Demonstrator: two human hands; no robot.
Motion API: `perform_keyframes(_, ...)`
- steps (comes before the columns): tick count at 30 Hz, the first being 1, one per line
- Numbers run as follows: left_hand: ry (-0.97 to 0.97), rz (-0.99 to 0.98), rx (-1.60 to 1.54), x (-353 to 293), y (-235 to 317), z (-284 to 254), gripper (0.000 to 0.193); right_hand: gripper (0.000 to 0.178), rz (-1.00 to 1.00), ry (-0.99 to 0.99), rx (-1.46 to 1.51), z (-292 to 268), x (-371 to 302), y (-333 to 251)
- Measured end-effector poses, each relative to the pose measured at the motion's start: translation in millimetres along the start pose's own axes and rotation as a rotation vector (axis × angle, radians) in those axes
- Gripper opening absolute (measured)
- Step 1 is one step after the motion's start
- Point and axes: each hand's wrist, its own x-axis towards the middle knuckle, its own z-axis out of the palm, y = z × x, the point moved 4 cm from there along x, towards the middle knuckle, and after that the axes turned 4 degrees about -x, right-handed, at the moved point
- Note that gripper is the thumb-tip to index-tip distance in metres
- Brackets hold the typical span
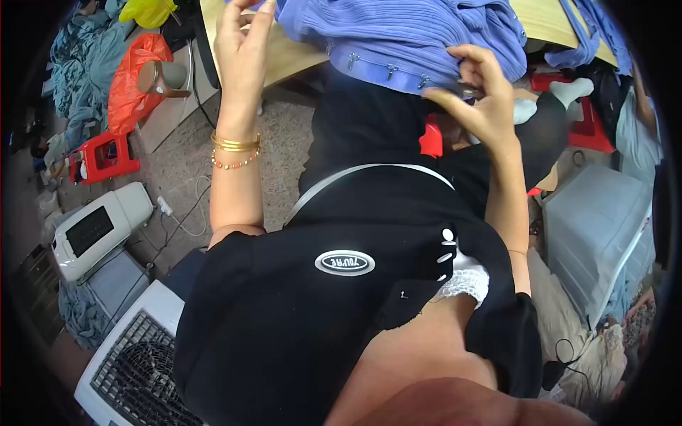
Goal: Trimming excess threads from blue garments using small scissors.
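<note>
A blue ribbed garment (398, 32) with a row of small metal hooks along its edge hangs over a wooden table (291, 57) at the top. My left hand (241, 39), with gold and beaded bangles at the wrist, is raised at the garment's left end, fingertips pinching the fabric. My right hand (483, 96) grips the garment's lower edge near the hooks, possibly with a small item in the fingers. My black top fills the lower middle of the view.
A red plastic stool (103, 157), an orange bag (135, 74) and piled blue cloth (82, 64) lie at left. A white appliance (96, 231) and a white fan grille (135, 366) sit lower left. Clear plastic bins (604, 227) stand at right; another red stool (586, 124) is upper right.
</note>
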Motion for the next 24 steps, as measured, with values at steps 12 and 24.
perform_keyframes(12, -0.067, -0.197, -0.386, 13, -8, -2, 0.020, 0.013, 0.199, -0.188, 0.398, -63, 4, 33)
perform_keyframes(24, 0.189, 0.319, 0.455, -14, 49, 46, 0.029, 0.014, 0.419, 0.012, 0.476, -105, -21, 104)
